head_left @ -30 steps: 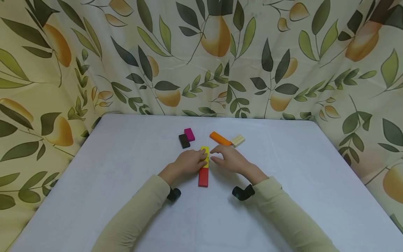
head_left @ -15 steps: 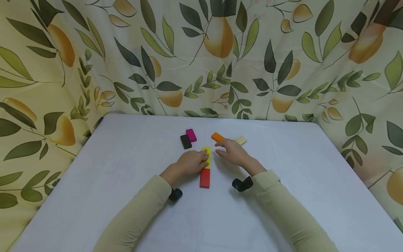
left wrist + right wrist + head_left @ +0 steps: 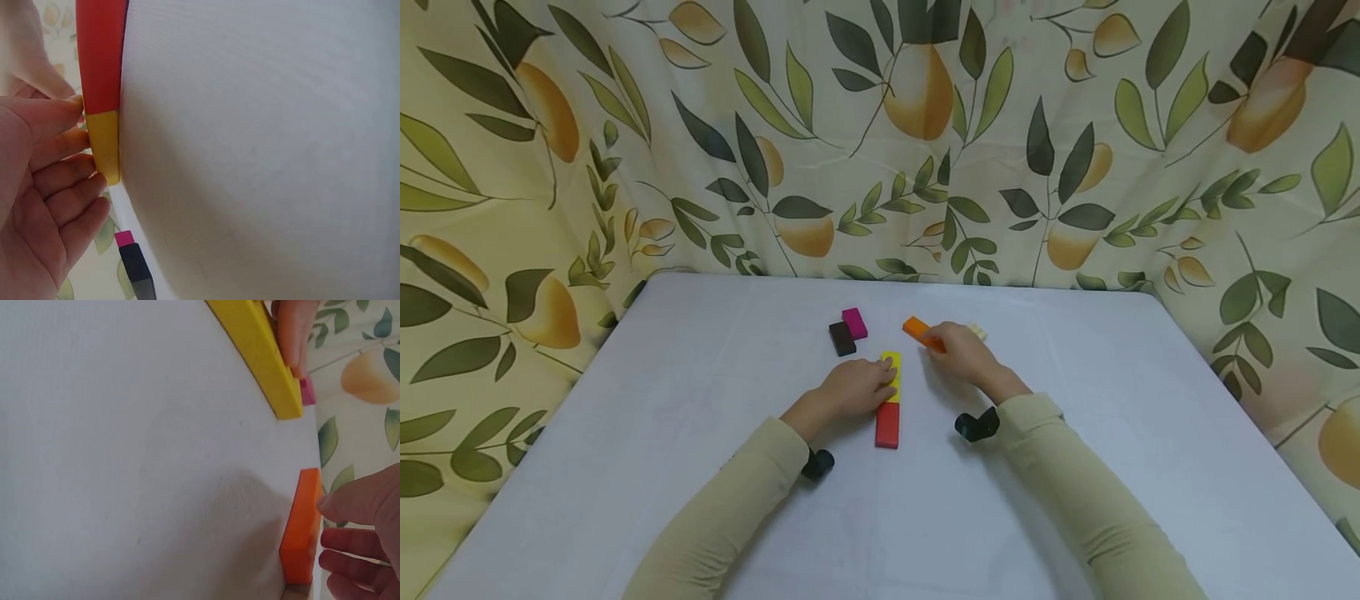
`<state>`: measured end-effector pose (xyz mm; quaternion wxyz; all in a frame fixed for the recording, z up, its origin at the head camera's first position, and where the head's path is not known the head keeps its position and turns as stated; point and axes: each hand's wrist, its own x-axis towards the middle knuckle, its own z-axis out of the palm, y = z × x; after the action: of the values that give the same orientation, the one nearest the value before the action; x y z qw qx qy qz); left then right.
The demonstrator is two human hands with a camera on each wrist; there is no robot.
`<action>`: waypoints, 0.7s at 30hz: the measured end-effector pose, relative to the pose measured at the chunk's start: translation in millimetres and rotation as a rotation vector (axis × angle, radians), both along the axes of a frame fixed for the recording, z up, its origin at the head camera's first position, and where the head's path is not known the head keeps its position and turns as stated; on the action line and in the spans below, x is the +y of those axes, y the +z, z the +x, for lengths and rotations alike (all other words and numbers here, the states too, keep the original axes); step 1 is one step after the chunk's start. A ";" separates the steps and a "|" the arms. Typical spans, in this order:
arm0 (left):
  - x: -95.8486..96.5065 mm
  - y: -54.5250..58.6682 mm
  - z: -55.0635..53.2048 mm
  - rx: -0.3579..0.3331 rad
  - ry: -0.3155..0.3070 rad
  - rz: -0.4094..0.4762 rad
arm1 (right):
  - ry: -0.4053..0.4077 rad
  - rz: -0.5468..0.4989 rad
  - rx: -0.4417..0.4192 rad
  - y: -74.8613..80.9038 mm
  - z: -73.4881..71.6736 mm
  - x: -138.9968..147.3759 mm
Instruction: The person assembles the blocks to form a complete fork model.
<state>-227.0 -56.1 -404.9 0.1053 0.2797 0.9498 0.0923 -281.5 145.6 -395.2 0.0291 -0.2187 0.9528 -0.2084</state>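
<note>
My left hand [image 3: 853, 387] rests on a yellow block [image 3: 105, 147], its relaxed fingertips and thumb along the upper face. A red block [image 3: 887, 427] lies end to end with the yellow one, on the side nearer me, forming one straight strip. Farther right, my right hand [image 3: 962, 352] is at an orange block [image 3: 302, 528]. In the right wrist view its thumb and fingertips lie at the block's upper face, not wrapped round it. That hand partly hides the orange block and a pale beige block [image 3: 978, 331] beside it.
A dark brown block [image 3: 842, 339] and a magenta block [image 3: 854, 322] lie touching beyond my left hand. All the blocks are on a white-covered table [image 3: 700, 333]. A leaf-and-fruit patterned curtain [image 3: 880, 133] hangs behind the table.
My right hand has moved away from the yellow block, right and farther back, down to the orange block. My left hand has stayed on the yellow block.
</note>
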 end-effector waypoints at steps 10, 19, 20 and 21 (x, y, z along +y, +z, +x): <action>-0.7 -0.6 -0.2 0.011 -0.004 -0.019 | -0.057 0.054 -0.026 -8.2 -10.1 6.8; 0.4 1.1 -0.7 -0.002 -0.010 -0.026 | -0.052 0.075 -0.036 -8.3 -12.7 3.6; 0.5 1.3 -0.5 -0.001 -0.010 -0.027 | -0.051 0.074 -0.042 -8.2 -12.6 2.8; 0.5 1.3 -0.4 -0.002 -0.010 -0.028 | -0.051 0.074 -0.048 -8.2 -12.5 1.9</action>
<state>-227.4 -55.7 -403.5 0.1105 0.2827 0.9496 0.0786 -294.0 147.5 -403.4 0.0549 -0.1880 0.9642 -0.1790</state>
